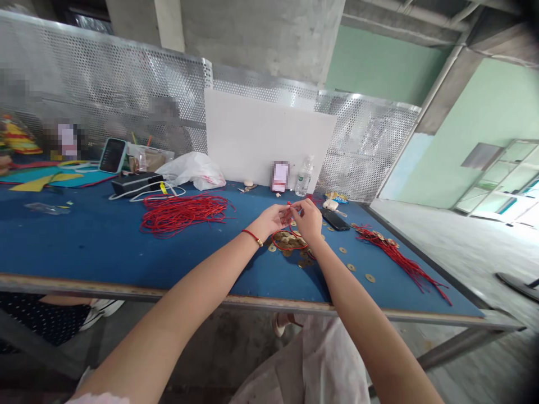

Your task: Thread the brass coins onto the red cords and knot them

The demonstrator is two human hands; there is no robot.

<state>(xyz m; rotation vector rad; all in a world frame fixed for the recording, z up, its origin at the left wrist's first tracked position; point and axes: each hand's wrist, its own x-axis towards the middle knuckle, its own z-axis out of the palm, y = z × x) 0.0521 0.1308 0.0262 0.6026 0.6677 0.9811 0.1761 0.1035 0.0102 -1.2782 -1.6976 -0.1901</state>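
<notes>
Over the middle of the blue table, my left hand [272,220] and my right hand [309,220] meet with their fingertips pinched close together. Between them is a thin red cord [289,205], part of which hangs down as a loop around the coins. Whether a knot is in it is too small to tell. Right under my hands lies a pile of brass-coloured coins with holes [289,241], and several loose coins [351,267] are scattered to its right. A red cord bracelet [254,237] with a gold bead is on my left wrist.
Left of my arms lies a heap of red cords [185,214]. Red cords tied with coins [393,255] lie at the right edge. A black phone [336,219], a water bottle [304,178], a white plastic bag [193,170] and a black box [137,183] stand behind.
</notes>
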